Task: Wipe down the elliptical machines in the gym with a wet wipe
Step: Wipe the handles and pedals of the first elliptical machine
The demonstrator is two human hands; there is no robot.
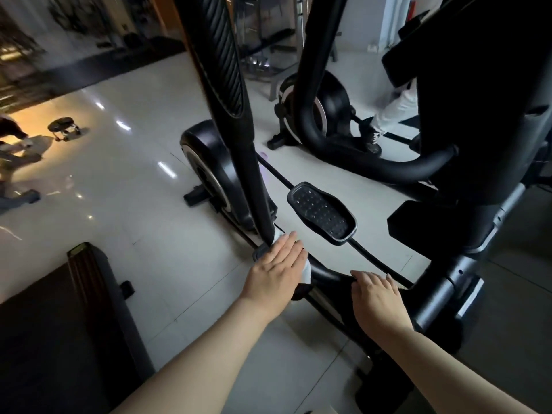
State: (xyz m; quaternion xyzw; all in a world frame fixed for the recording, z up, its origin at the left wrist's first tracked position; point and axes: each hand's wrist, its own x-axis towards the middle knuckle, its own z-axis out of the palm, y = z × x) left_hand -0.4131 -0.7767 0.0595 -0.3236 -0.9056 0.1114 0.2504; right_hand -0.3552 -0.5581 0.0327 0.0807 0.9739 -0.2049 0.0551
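Forearms enter from the bottom edge, both reaching down to the nearest elliptical machine (466, 204). Left hand (276, 264) lies flat, fingers straight and together, pressing the wet wipe (307, 271) onto the joint where the swing arm (254, 189) meets the low pedal bar (325, 274). White wipe shows past the fingertips and under the palm's right edge; the rest is hidden by the hand. Right hand (378, 297) rests on the pedal bar just to the right, fingers bent over its far side, no wipe in it. Cannot tell if it truly grips or only steadies; thumb is hidden.

Key relation: the swing arm's long axis runs from the left hand up and away toward the top of the view, so the length likely left to wipe lies above the wipe. Left hand is the nearer one and already touches the arm's lower end. Judgement: next stroke probably slides upward along that axis. Foot pedal (322, 212) sits just beyond the left fingertips, to their right, apart from the hand. Second elliptical machine (313, 106) stands behind on the pale floor (119, 174).
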